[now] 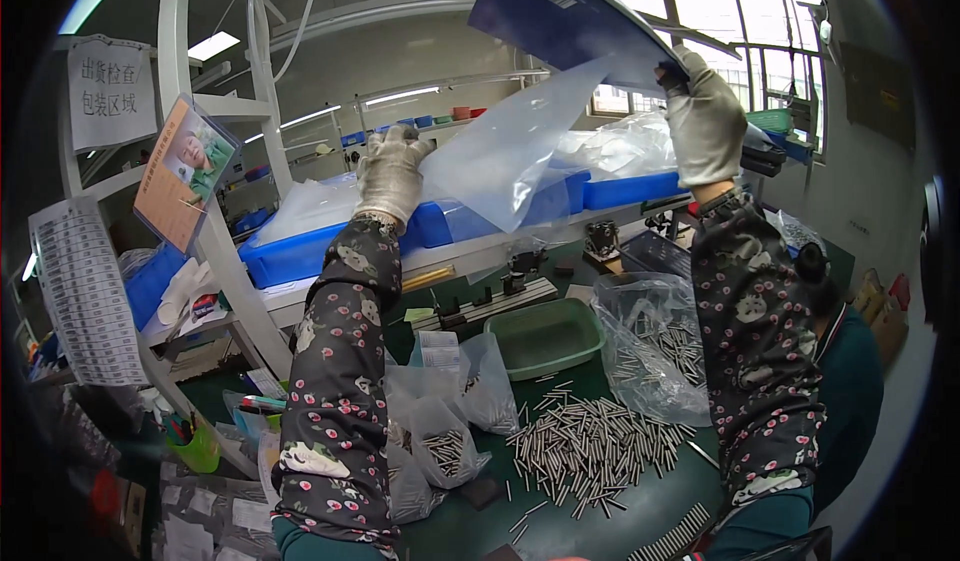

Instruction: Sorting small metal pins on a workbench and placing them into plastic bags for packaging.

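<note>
Both my arms are raised toward the shelf. My left hand, in a white knit glove, grips the lower edge of a clear plastic bag. My right hand, also gloved, holds the bag's upper end together with a dark blue flat folder or card lifted high. The bag hangs stretched between the two hands, in front of blue trays on the shelf that hold more clear bags.
On the green bench below lie a heap of small metal pins, a green plastic tray, several clear bags of pins and a big open bag of pins. White rack posts with papers stand at left. Another person sits at right.
</note>
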The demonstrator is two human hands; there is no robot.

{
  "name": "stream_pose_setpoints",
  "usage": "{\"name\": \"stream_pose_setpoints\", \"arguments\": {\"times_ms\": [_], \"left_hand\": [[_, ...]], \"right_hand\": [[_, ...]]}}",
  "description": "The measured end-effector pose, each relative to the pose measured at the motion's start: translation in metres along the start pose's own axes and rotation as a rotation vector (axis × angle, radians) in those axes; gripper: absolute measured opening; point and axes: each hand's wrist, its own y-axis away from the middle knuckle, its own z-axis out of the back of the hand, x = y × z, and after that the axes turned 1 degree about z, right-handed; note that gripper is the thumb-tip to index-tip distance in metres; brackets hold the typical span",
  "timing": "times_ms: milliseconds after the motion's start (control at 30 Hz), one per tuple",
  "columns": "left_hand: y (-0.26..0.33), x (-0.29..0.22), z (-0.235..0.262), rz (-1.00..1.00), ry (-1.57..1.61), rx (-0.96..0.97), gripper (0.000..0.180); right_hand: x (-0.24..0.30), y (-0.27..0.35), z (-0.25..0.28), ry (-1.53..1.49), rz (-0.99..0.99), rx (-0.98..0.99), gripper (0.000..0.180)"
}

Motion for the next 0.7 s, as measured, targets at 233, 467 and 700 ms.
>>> {"name": "stream_pose_setpoints", "arguments": {"times_ms": [233, 467, 700], "left_hand": [[-0.018, -0.024, 0.019, 0.362, 0.177, 0.316, 0.043], [0.004, 0.049, 0.061, 0.469, 0.064, 0.466, 0.041], [0.034, 0.116, 0.063, 0.454, 0.012, 0.662, 0.039]], "right_hand": [[0.01, -0.004, 0.009, -0.008, 0.123, -0.04, 0.021], [0.063, 0.019, 0.005, -0.259, 0.306, 0.103, 0.022], [0.078, 0.07, -0.021, -0.124, 0.373, 0.491, 0.028]]}}
